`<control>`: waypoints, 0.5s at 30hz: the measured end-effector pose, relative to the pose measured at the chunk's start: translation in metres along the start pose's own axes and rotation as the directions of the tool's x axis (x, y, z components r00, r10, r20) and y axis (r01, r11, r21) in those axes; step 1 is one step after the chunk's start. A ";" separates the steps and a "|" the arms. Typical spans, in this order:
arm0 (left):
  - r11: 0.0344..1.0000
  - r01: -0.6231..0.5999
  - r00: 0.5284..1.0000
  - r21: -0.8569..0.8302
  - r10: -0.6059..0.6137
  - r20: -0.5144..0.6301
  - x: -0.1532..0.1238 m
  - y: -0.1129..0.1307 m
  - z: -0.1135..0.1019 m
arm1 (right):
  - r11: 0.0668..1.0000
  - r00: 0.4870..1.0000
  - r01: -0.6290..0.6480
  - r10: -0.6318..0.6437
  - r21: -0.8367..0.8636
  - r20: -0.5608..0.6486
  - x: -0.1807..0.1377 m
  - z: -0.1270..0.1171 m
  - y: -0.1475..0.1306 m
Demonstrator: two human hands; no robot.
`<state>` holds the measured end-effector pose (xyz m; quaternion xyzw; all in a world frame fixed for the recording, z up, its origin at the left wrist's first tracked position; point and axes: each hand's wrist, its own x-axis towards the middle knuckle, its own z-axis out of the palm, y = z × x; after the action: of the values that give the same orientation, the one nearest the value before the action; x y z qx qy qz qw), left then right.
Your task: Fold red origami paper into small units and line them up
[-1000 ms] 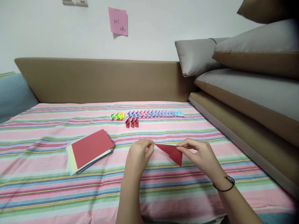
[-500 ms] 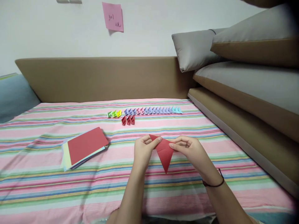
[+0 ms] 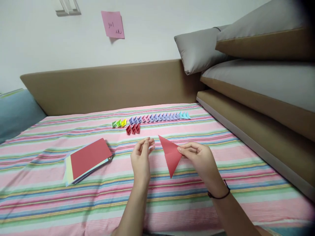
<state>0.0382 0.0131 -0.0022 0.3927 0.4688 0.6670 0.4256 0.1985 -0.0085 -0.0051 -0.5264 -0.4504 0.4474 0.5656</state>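
Note:
A red sheet of paper (image 3: 170,155), folded into a triangle, is pinched at its right corner by my right hand (image 3: 196,158). One point of the triangle faces up and left, another faces down. To its left, my left hand (image 3: 142,157) is apart from the paper, fingers curved and parted with nothing between them. Beyond the hands, several small folded paper boats (image 3: 158,118) in blue, pink and purple stand in a long row, with green and yellow ones (image 3: 119,123) at its left end. Three dark red folded boats (image 3: 133,129) sit just in front of that row.
A stack of coloured paper (image 3: 91,157), red on top, lies at the left on the striped cloth (image 3: 103,203). Grey and brown cushions (image 3: 261,78) are piled along the right side. A brown backrest (image 3: 110,87) runs along the back. A pink note (image 3: 113,25) is on the wall.
My left hand has let go of the red paper and moved left. My right hand still pinches its corner, and more of the triangle shows. The view has shifted slightly.

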 end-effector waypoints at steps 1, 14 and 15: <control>0.979 -0.167 0.986 0.118 0.166 0.019 -0.004 0.001 0.002 | 0.995 0.997 0.047 -0.052 -0.090 -0.056 0.000 0.001 0.001; 0.497 -0.862 0.389 0.100 0.520 0.760 -0.070 -0.011 0.039 | 0.908 0.985 0.147 -0.171 -0.392 -0.027 -0.004 0.003 0.008; 0.494 -0.862 0.390 0.112 0.505 0.770 -0.068 -0.011 0.038 | 0.905 0.981 0.177 -0.195 -0.387 -0.006 -0.004 0.003 0.009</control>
<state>0.0977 -0.0370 -0.0120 0.8536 0.2278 0.4554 0.1095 0.1942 -0.0110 -0.0144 -0.5916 -0.5648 0.2826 0.5012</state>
